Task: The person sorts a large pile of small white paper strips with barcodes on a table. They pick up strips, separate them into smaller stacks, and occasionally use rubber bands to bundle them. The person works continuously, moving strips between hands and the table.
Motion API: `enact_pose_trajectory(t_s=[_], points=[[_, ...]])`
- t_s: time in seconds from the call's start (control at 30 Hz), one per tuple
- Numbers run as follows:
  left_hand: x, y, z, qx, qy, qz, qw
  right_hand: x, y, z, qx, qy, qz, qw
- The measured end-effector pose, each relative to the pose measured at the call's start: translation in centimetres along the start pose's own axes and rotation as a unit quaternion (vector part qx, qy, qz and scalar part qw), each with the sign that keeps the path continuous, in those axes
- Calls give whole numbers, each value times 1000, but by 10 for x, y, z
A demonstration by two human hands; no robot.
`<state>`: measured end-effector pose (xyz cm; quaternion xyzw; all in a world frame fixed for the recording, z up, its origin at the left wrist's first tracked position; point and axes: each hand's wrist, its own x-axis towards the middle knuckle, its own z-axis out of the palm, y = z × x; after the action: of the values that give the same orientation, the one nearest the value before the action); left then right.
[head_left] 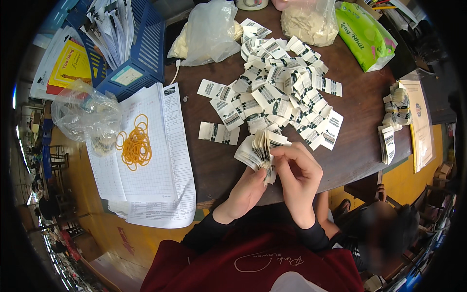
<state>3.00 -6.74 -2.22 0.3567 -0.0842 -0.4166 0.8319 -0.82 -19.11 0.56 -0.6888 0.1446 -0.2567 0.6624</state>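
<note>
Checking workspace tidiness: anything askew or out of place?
Yes: the white printed paper sheets appear to overhang the dark brown wooden table, lower end curling. Small white rectangular labels lie scattered at mixed angles.

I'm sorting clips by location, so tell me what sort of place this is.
Probably a workshop or factory: a loose pile of small white printed labels lies on a dark brown wooden table, near a tangle of thin orange rubber bands and a blue slatted plastic file holder.

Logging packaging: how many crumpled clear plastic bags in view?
3: left bag beside rubber bands; middle bag right of blue basket; right bag beside green pack. Others may be hidden.
</note>
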Motion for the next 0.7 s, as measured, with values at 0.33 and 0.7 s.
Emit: enact_pose_trajectory(t_s=[0.33,0.7], points=[[3,5,1,136,-5,-20,991,1,-3,-4,34,-15,13,999],[3,0,0,157,-19,28,987,-3,-5,-6,8,11,7,1000]])
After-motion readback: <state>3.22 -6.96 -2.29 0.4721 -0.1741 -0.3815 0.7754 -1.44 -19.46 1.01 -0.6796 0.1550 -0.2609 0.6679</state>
